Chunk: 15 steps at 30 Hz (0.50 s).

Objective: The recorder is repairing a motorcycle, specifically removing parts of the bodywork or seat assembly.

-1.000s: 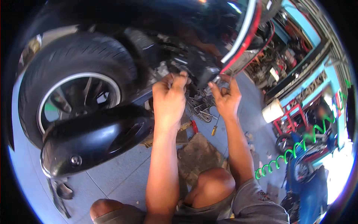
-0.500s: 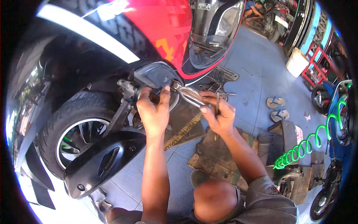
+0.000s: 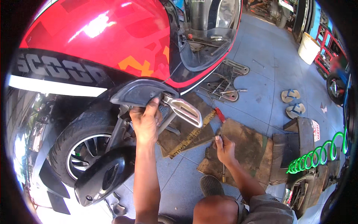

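Observation:
My left hand (image 3: pixel 144 125) grips the lower edge of a black plastic footrest cover (image 3: pixel 136 93) on a red and black scooter (image 3: pixel 123 41). Its thumb presses near the cover's corner. Just right of that thumb, a silver folding footrest (image 3: pixel 191 114) sticks outward from the scooter's side. Lower and to the right, my right hand (image 3: pixel 226 150) is closed around a slim rod-like tool (image 3: pixel 223 176), which points down with a yellowish lower end; its exact kind is unclear. The right hand is apart from the scooter.
A black muffler cover (image 3: pixel 100 179) lies by the rear wheel (image 3: pixel 69 149). Cardboard (image 3: pixel 246 149), a red-handled screwdriver (image 3: pixel 220 114) and a footboard mat (image 3: pixel 235 69) are on the tiled floor. Sandals (image 3: pixel 292 102), a green coiled hose (image 3: pixel 313 153) and a white bucket (image 3: pixel 308 48) stand to the right.
My right hand has let go of the footrest and moved down and away, with the tool in it. My left hand stays at the cover. The view has shifted.

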Each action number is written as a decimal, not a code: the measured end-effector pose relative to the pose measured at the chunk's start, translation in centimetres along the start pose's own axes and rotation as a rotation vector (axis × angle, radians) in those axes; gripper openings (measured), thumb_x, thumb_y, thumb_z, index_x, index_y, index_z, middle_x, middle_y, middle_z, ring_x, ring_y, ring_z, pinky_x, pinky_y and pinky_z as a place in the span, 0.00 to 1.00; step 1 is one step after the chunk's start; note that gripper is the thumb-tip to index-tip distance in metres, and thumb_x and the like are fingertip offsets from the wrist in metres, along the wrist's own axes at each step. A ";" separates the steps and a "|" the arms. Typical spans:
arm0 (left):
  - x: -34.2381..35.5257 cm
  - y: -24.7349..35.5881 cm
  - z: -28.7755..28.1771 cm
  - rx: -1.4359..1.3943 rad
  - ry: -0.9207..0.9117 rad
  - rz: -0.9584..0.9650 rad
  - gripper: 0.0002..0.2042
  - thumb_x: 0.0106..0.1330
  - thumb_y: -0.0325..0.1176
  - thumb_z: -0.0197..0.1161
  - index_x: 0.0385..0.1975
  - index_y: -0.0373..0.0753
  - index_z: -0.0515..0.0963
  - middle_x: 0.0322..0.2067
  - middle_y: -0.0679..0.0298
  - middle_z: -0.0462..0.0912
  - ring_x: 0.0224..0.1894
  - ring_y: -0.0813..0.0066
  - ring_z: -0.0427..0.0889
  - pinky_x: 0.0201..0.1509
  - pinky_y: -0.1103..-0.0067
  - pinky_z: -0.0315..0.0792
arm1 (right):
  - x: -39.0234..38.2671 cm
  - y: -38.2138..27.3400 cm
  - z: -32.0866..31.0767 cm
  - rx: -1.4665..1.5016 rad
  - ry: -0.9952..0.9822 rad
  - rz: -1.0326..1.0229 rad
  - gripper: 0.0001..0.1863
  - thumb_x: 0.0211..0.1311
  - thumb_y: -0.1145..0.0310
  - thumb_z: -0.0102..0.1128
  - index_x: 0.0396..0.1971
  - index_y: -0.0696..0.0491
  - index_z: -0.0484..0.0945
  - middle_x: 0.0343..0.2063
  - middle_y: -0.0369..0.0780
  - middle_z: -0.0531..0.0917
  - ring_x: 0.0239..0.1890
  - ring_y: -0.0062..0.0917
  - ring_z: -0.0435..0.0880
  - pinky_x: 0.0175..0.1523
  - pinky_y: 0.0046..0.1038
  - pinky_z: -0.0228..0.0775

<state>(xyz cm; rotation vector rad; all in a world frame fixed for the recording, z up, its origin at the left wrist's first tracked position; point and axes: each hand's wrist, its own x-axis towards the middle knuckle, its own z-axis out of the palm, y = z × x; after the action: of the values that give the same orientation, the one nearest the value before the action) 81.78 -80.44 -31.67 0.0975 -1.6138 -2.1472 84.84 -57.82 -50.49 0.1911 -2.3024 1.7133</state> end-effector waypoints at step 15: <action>-0.4 1.4 -1.1 0.796 0.030 0.634 0.09 0.61 0.25 0.63 0.39 0.30 0.75 0.28 0.61 0.79 0.28 0.81 0.75 0.30 0.84 0.70 | -3.3 2.8 1.7 -0.605 -0.446 -0.293 0.18 0.67 0.53 0.52 0.32 0.55 0.76 0.20 0.45 0.80 0.16 0.40 0.80 0.19 0.38 0.73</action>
<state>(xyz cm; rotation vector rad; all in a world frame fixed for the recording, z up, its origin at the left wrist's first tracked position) 82.86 -81.53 -30.82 -0.1241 -2.0354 -0.9694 87.04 -58.78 -54.48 0.7993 -2.8048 0.8402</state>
